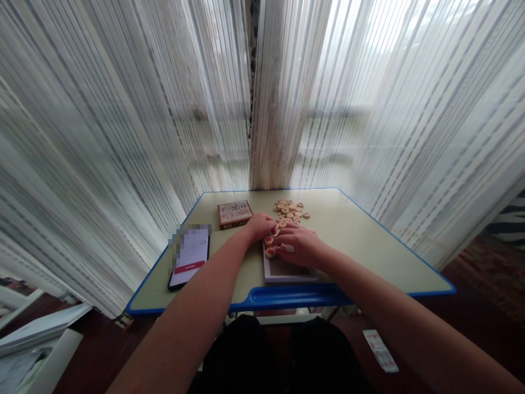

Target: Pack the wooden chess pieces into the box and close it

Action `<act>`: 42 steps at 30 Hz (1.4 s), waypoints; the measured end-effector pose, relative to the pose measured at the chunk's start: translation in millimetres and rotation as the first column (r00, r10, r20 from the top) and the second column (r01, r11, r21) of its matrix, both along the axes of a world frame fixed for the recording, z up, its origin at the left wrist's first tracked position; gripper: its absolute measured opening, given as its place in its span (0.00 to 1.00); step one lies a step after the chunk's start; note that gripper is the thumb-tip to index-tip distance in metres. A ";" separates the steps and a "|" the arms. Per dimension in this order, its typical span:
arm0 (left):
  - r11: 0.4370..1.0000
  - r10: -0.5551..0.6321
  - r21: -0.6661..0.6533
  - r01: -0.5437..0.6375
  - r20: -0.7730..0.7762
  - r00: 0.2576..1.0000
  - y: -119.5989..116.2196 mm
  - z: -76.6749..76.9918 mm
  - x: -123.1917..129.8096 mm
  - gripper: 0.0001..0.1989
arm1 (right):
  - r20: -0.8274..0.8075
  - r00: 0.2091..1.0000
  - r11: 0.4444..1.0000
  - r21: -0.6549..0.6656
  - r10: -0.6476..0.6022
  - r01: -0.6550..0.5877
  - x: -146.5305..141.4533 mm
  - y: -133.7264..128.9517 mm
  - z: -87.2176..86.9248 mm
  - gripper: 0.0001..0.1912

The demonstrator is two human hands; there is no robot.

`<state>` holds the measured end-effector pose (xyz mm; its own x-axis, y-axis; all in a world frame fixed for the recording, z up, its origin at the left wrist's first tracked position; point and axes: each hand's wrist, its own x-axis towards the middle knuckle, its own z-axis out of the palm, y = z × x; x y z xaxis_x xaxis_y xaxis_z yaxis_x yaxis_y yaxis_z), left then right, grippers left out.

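A shallow box tray (267, 273) lies near the front edge of the table, with round wooden xiangqi pieces (269, 252) with red characters along its left side. My left hand (261, 226) is at the tray's far left corner, its fingers curled closed around a xiangqi piece, mostly hidden by the fingertips. Over the tray, my right hand (302, 244) has its fingers stretched out to the left and its thumb apart from them, close to the red-marked pieces. Just beyond both hands is a loose pile of more xiangqi pieces (291, 207).
A patterned cardboard box (234, 213) sits at the back left of the table (369, 251). Left of my forearm lies a phone (191, 257), partly blurred out. A blue pencil groove (295, 296) runs along the front edge. Striped curtains (123, 109) hang behind.
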<state>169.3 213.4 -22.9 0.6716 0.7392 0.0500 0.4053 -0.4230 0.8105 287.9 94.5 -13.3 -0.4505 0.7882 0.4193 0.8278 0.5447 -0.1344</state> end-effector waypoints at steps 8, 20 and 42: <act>0.995 -0.031 -0.094 0.031 -0.005 0.999 1.9 -0.7 -3.0 0.09 | 0.113 0.970 0.972 -0.061 -0.217 0.225 3.0 -1.4 0.5 0.07; 0.779 -0.415 -0.471 0.414 0.108 0.904 10.8 17.1 -28.5 0.17 | 0.051 0.992 0.978 -0.172 -0.114 0.121 1.4 -9.1 10.3 0.12; 0.786 -0.405 -0.454 0.419 0.134 0.905 15.4 11.8 -28.8 0.07 | -0.025 0.997 0.986 -0.152 -0.070 0.066 3.4 -6.1 3.4 0.08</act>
<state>140.5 228.9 -11.1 0.9212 0.3325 -0.2019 0.2532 -0.1184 0.9601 291.3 88.4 -9.9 -0.3827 0.8719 0.3056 0.8564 0.4588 -0.2367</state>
